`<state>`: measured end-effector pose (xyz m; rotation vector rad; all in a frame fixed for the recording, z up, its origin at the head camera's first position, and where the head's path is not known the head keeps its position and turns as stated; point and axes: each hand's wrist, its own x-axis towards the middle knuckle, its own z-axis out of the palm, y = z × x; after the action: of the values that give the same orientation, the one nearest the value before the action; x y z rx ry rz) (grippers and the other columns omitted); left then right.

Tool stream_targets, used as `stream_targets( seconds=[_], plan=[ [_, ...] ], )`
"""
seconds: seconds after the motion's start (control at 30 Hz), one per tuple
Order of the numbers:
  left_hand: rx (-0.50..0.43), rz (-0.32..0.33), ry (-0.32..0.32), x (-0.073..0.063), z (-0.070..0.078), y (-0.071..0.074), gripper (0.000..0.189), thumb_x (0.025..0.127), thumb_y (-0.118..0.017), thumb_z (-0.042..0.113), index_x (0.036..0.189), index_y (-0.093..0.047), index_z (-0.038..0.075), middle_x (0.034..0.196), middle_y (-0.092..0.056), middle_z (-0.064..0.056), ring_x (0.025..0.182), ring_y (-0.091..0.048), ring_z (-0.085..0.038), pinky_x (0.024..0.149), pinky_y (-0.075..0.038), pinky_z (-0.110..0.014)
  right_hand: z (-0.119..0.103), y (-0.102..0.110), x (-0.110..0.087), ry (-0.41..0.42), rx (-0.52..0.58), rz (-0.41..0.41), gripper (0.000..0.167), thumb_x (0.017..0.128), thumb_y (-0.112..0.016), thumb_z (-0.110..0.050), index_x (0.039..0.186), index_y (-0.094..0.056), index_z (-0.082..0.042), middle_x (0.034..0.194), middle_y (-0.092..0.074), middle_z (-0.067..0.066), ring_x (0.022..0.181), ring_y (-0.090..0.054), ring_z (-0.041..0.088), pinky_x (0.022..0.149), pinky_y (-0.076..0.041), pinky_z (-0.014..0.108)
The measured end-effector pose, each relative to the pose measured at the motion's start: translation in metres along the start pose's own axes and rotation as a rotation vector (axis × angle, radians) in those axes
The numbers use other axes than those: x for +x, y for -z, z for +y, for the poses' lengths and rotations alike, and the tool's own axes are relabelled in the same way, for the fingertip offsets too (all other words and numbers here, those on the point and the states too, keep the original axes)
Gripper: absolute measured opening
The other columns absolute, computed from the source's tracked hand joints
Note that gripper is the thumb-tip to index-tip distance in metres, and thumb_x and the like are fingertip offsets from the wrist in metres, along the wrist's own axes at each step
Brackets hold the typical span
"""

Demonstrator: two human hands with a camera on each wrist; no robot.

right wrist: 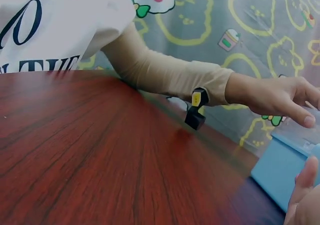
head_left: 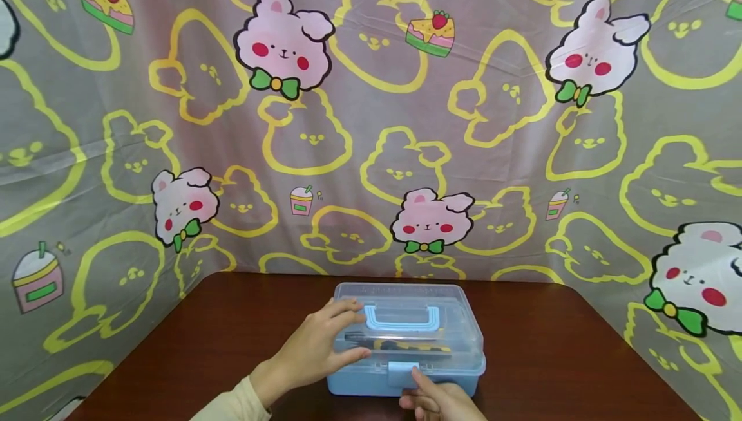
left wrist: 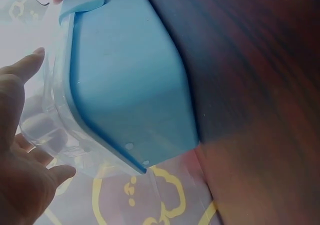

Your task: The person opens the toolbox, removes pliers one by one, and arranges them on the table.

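A storage box with a light blue base (head_left: 353, 385) and a clear lid (head_left: 464, 324) stands on the table, its lid down. A blue carrying handle (head_left: 402, 326) lies on the lid, and a blue latch (head_left: 401, 376) is at the front. Dark and yellow items (head_left: 406, 346) show blurrily through the plastic. My left hand (head_left: 315, 347) is at the lid's left side, fingers spread and fairly straight. At the latch, my right hand (head_left: 440, 402) has its thumb on the right edge and its fingers curled below. Only part of the right hand (right wrist: 305, 200) shows in the right wrist view.
The box stands on a dark red-brown wooden table (head_left: 232, 324). A patterned curtain (head_left: 371, 112) with rabbit drawings surrounds its back and sides. In the right wrist view, a small black and yellow device (right wrist: 196, 105) is strapped at the left sleeve (right wrist: 175, 77).
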<state>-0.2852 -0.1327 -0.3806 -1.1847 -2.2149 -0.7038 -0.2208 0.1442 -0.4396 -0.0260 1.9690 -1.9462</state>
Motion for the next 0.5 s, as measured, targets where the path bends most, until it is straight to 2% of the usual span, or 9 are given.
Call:
stream_targets(
  seconds=[0.1,0.33,0.5],
  plan=[
    [-0.002,-0.003,0.000,-0.0006,0.0000,0.0000,0.047,0.091,-0.081,0.043,0.122,-0.072,0.009,0.136,-0.063,-0.008,0.131,-0.057,-0.031,0.104,-0.039,-0.061,0.0005,0.0000,-0.0001,-0.022,0.025,0.004,0.071,0.096,-0.060,-0.067,0.099,-0.077,0.001,0.079,-0.072,-0.007,0.066,-0.056,0.001,0.064,-0.046,0.019],
    [-0.021,-0.013,-0.012,-0.0003,-0.0005,-0.0009,0.045,0.091,-0.081,0.042,0.121,-0.072,0.009,0.135,-0.063,-0.008,0.130,-0.057,-0.032,0.103,-0.039,-0.064,-0.0021,-0.0004,-0.0011,-0.058,0.024,0.063,0.075,0.092,-0.065,-0.068,0.102,-0.076,0.006,0.079,-0.073,-0.002,0.062,-0.055,0.001,0.064,-0.045,0.019],
    [-0.018,-0.014,-0.002,0.0008,-0.0007,0.0010,0.046,0.091,-0.081,0.043,0.122,-0.073,0.009,0.135,-0.063,-0.008,0.131,-0.057,-0.030,0.103,-0.039,-0.063,-0.0081,-0.0061,-0.0027,-0.051,0.031,0.103,0.072,0.092,-0.065,-0.069,0.091,-0.076,0.003,0.076,-0.072,-0.001,0.060,-0.055,0.004,0.063,-0.047,0.021]
  ],
)
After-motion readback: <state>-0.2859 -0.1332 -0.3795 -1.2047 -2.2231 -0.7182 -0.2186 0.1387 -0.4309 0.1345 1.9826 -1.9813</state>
